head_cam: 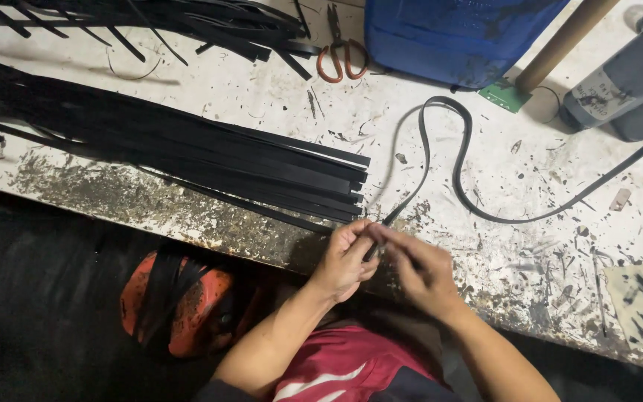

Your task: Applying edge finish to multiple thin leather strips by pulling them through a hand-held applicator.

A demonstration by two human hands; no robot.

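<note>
My left hand (pixel 344 260) and my right hand (pixel 422 269) meet at the front edge of a stained white workbench (pixel 530 246). Both pinch the near end of one long black strip (pixel 459 160). The strip runs away from my fingers, loops back near the blue container and trails off to the right under a grey machine. A thick bundle of flat black strips (pixel 187 152) lies just left of my hands, its cut ends close to my left hand.
Orange-handled scissors (pixel 340 56) lie at the back next to a blue container (pixel 455 33). A cardboard tube (pixel 560 41) and a grey motor (pixel 626 78) stand at the right. More black strips (pixel 187 22) lie at the far left. An orange bucket (pixel 180 301) with strips sits below.
</note>
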